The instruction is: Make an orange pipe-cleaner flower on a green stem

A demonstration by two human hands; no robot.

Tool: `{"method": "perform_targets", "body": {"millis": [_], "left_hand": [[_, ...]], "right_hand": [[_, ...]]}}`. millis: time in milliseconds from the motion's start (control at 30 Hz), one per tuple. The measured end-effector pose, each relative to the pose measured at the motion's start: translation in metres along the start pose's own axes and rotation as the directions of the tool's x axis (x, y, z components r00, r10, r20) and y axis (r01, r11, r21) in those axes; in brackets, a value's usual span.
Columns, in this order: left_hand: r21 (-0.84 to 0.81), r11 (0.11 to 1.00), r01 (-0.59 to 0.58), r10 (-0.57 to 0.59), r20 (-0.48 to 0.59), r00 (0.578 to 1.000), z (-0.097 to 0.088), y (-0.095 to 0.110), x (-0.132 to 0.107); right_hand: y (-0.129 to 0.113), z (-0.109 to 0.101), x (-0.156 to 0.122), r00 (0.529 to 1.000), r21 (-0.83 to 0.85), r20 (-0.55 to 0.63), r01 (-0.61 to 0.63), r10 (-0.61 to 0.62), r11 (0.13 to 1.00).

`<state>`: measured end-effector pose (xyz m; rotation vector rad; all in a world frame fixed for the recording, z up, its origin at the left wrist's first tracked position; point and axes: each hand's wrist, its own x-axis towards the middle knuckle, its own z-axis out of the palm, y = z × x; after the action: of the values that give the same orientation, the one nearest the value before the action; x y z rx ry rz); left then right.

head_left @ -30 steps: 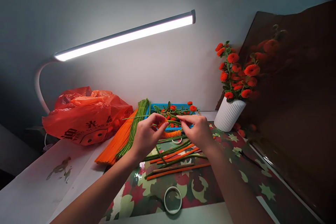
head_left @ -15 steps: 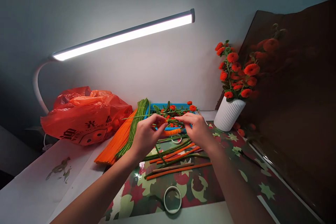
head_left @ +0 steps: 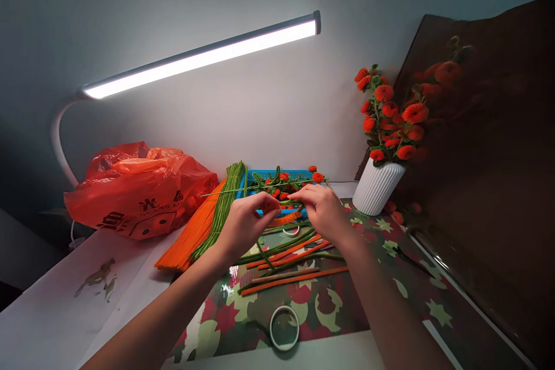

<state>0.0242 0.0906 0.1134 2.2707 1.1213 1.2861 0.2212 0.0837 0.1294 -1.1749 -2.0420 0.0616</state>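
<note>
My left hand (head_left: 248, 221) is closed in a pinch, thumb and forefinger meeting above the table. From under its fingertips reaches a ribbed, coiled orange pipe cleaner (head_left: 286, 219), curving to the right. Facing it, my right hand (head_left: 324, 209) pinches too, its fingertips a short gap away; what it holds is too small to make out. Behind both hands is a blue basket (head_left: 284, 174) with small orange pipe-cleaner flowers (head_left: 318, 177) and green stems. Loose orange and green pipe cleaners (head_left: 295, 284) lie on the patterned mat below.
A bundle of green pipe cleaners (head_left: 225, 202) lies beside an orange bundle (head_left: 186, 243). A red plastic bag (head_left: 139, 196) sits at left under a lit lamp (head_left: 203, 60). A ribbed white vase (head_left: 378, 188) holds orange flowers at right. A tape roll (head_left: 284, 347) rests in front.
My left hand has shifted slightly right and its fingertips have turned. The orange between its fingers is now less visible. My right hand stays nearly in place; the view moved slightly.
</note>
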Motion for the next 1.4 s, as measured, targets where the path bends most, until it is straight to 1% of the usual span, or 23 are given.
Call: {"method": "perform_targets", "body": {"millis": [67,167,267,433,667,733,833,900,1000,1133,1267,1400], "left_hand": [[-0.032,1.0,0.001,-0.001,0.005,1.0,0.001,-0.001,0.0],[-0.071,0.997,0.019,-0.019,0.008,1.0,0.002,-0.001,0.0],[-0.088,0.996,0.033,-0.031,0.024,0.999,0.002,0.001,0.001],[-0.093,0.995,0.046,-0.043,0.032,0.999,0.001,0.003,0.001],[-0.184,0.975,0.126,-0.115,0.071,0.991,0.002,0.005,0.0],[-0.205,0.97,0.132,-0.124,0.052,0.991,0.003,0.003,0.0],[-0.209,0.972,0.105,-0.106,0.007,0.994,0.002,0.0,0.0],[-0.203,0.975,0.09,-0.089,0.016,0.996,0.002,-0.001,0.0],[-0.211,0.973,0.094,-0.083,0.059,0.995,0.0,0.001,0.001],[-0.264,0.958,0.112,-0.09,0.094,0.991,0.0,0.005,0.001],[-0.35,0.922,0.166,-0.143,0.092,0.985,0.0,0.005,0.0],[-0.394,0.895,0.208,-0.181,0.104,0.978,0.001,0.004,-0.001]], "right_hand": [[-0.001,-0.001,0.0,1.0,-0.014,-0.003,0.011,-0.011,1.0],[-0.003,0.001,0.001,1.0,0.037,0.004,0.029,-0.03,0.999],[-0.003,0.007,0.0,0.998,0.073,-0.013,0.058,-0.057,0.996],[-0.004,0.015,-0.001,0.993,0.055,-0.045,0.108,-0.106,0.993],[-0.006,0.017,-0.001,0.993,0.029,-0.084,0.083,-0.081,0.996],[-0.005,0.016,-0.001,0.992,0.031,-0.073,0.106,-0.103,0.994],[-0.002,0.013,0.0,0.986,0.048,-0.025,0.165,-0.164,0.985],[-0.001,0.011,0.001,0.984,0.08,0.001,0.18,-0.18,0.98],[-0.001,0.009,0.001,0.987,0.13,0.021,0.158,-0.162,0.979],[-0.002,0.006,0.002,0.991,0.197,0.022,0.128,-0.134,0.972],[-0.004,0.005,0.002,0.995,0.263,-0.001,0.096,-0.1,0.96],[-0.006,0.011,0.001,0.998,0.293,-0.033,0.053,-0.045,0.955]]}}
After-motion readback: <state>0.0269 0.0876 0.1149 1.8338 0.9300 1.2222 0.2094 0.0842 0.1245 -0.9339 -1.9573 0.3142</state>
